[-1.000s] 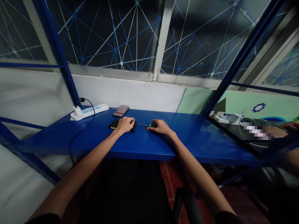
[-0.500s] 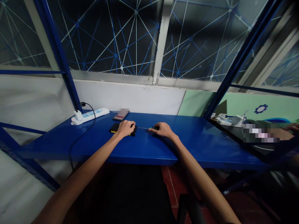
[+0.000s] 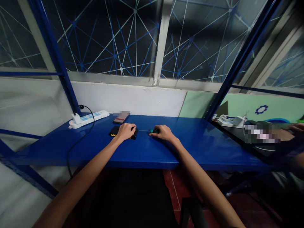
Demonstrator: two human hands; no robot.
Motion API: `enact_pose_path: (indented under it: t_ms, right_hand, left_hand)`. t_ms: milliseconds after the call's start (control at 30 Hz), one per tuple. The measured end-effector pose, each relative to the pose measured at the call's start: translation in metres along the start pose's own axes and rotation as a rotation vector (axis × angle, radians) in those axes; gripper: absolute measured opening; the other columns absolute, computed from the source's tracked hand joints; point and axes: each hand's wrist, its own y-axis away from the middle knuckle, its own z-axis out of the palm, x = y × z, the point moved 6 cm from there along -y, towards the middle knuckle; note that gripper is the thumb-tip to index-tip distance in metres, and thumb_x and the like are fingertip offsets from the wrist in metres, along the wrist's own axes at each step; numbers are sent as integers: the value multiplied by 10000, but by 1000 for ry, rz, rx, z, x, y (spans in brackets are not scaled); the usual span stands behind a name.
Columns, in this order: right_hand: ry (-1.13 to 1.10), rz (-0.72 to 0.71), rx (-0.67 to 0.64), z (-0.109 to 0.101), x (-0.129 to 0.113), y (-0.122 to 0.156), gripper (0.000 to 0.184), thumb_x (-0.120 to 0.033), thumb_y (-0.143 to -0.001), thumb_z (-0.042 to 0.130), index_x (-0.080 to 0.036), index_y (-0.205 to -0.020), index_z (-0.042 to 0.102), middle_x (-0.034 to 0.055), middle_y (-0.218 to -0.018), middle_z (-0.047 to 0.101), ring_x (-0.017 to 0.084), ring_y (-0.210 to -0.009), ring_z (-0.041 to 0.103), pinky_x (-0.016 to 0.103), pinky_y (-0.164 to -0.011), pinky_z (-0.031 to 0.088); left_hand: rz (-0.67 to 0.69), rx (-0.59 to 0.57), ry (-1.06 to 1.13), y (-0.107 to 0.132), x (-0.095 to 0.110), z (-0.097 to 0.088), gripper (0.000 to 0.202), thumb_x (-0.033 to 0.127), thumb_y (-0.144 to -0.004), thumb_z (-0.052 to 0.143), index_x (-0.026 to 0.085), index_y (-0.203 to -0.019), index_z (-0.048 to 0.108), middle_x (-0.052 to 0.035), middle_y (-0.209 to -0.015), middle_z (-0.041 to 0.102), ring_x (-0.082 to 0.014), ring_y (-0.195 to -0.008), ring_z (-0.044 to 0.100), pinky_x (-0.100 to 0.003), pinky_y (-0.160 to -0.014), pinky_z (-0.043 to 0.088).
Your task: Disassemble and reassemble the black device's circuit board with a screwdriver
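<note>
A flat black box (image 3: 114, 130) with yellow patches along its near edge lies on the blue table. My left hand (image 3: 126, 131) rests over its right part, fingers curled round it and holding it down. To the right, my right hand (image 3: 162, 132) is closed on a screwdriver (image 3: 151, 131) with a green and black handle. The thin shaft lies level and points left at the box's right side. Whether its tip touches the box is too small to tell.
A phone (image 3: 121, 117) lies behind the box. At the back left is a white power strip (image 3: 91, 117) with a black cable (image 3: 78, 144) running over the table edge. Blue frame posts (image 3: 65, 85) flank the table (image 3: 152, 155). A person's hand (image 3: 296, 127) shows far right.
The view has shifted slightly. My right thumb and fingers have changed their hold, and more of the screwdriver's green handle shows. My left hand stays on the box.
</note>
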Motion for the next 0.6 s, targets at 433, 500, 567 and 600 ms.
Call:
enact_pose_path:
  t_ms: [433, 500, 567, 600]
  right_hand:
    - [-16, -1, 20, 0, 4, 0, 598, -745, -820, 491, -201, -667, 686, 68, -673, 662, 172, -621, 566, 277, -534, 265]
    - [-15, -17, 33, 0, 4, 0, 565, -736, -796, 538, -197, -703, 680, 74, -739, 680, 177, -660, 581, 274, -538, 265]
    - [-17, -23, 30, 0, 3, 0, 530, -721, -770, 586, -197, -746, 669, 74, -796, 688, 180, -691, 586, 267, -542, 264]
    - [-20, -16, 24, 0, 3, 0, 518, -714, -760, 602, -199, -762, 659, 69, -800, 686, 179, -692, 582, 264, -541, 263]
  left_hand:
    - [0, 19, -11, -1, -2, 1, 283, 255, -888, 513, 221, -1049, 744, -34, -1034, 759, -229, -939, 701, -274, -756, 537]
    - [1, 20, -7, -1, -2, 1, 280, 255, -886, 516, 223, -1044, 745, -33, -1033, 759, -222, -935, 700, -264, -754, 536]
    - [3, 25, -3, -1, -2, 1, 279, 254, -886, 516, 223, -1038, 748, -34, -1031, 760, -220, -932, 700, -261, -756, 537]
    - [5, 29, -1, -1, -3, 1, 280, 253, -885, 515, 221, -1037, 748, -36, -1031, 760, -222, -930, 700, -264, -757, 539]
